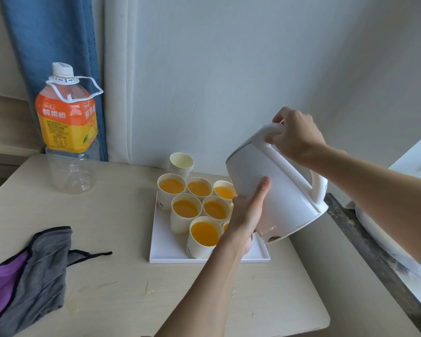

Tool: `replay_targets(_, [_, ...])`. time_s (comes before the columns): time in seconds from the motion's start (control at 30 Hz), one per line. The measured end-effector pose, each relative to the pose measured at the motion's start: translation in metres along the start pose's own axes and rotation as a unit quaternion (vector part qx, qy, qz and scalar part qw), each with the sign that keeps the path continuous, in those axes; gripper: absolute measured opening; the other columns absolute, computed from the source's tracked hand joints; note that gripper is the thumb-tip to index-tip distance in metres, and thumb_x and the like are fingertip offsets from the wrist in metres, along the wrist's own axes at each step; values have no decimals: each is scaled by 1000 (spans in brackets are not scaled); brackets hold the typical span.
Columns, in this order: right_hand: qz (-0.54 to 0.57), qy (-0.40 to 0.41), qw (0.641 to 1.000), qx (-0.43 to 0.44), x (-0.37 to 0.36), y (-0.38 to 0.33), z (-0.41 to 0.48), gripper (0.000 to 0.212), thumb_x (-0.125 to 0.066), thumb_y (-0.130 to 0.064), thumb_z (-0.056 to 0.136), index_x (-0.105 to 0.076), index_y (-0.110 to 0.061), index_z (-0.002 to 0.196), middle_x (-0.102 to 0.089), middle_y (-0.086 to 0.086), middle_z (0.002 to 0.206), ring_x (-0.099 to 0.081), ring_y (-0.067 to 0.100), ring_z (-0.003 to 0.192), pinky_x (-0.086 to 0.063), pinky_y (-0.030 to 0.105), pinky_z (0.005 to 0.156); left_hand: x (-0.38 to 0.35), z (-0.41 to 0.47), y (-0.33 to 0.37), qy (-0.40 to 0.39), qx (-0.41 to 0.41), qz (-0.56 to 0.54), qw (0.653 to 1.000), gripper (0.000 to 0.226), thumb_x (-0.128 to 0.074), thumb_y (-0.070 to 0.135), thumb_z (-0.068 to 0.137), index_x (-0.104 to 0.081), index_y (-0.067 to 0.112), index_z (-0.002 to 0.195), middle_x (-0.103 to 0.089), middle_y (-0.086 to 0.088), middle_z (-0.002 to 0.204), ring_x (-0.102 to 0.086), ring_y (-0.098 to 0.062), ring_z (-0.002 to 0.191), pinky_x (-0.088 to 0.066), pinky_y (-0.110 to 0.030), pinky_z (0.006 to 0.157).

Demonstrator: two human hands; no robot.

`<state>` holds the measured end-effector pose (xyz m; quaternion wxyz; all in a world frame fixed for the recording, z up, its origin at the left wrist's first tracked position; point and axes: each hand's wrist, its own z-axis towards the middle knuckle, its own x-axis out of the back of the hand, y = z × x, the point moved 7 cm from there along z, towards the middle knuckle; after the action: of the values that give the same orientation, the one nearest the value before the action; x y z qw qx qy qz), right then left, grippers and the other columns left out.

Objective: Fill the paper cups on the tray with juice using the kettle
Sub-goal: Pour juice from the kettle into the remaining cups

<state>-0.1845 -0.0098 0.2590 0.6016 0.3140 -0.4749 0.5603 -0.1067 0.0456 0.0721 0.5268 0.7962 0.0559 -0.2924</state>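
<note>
Six juice-filled paper cups (186, 207) show clearly on the one white tray (161, 242); a seventh is mostly hidden behind the left hand (248, 215). That hand lies flat, fingers straight, against the tilted kettle (277, 190), while the right hand (294, 138) grips its handle (317, 188).

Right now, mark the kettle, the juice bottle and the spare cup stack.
kettle (287, 198): head view, white side wall.
juice bottle (66, 127): head view, orange label.
spare cup stack (181, 161): head view, inside of top cup.
</note>
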Motion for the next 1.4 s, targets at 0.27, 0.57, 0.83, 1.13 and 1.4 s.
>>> replay_targets(0.27, [-47,-31,998,18,-12,-3,9,34,-68,-21,88,-59,-16,120,-63,9,115,-57,34,98,-39,33,73,-14,12,-23,-36,38,-1,999,78,-62,84,78,-60,25,130,-75,-3,117,-71,-24,107,-61,-35,75])
replay_targets(0.57, [-79,-47,995,42,-21,-16,14,32,-68,-20,89,-60,-14,120,-60,12,114,-56,36,94,-41,35,74,-15,20,-28,-44,50,-18,998,73,-59,83,82,-61,27,130,-75,-5,118,-70,-27,110,-59,-44,91])
replay_targets(0.83, [-91,-52,994,41,-21,-15,14,30,-68,-17,88,-61,-12,117,-61,12,110,-58,38,91,-44,35,72,-19,19,-32,-52,57,-27,997,73,-59,83,80,-61,29,128,-74,-7,118,-69,-29,112,-60,-50,97])
replay_targets(1.13, [-94,-48,994,40,-19,-14,12,29,-68,-17,88,-62,-11,116,-62,12,109,-59,39,92,-45,35,71,-19,18,-31,-54,58,-12,997,75,-58,84,79,-58,29,130,-73,-7,119,-68,-29,112,-60,-51,98])
replay_targets(1.4, [-52,-7,999,2,-9,7,4,31,-65,-21,88,-57,-16,117,-62,8,104,-53,33,90,-39,34,70,-14,16,-24,-34,30,-12,999,87,-68,83,66,-60,27,133,-74,-2,117,-70,-21,105,-58,-28,69])
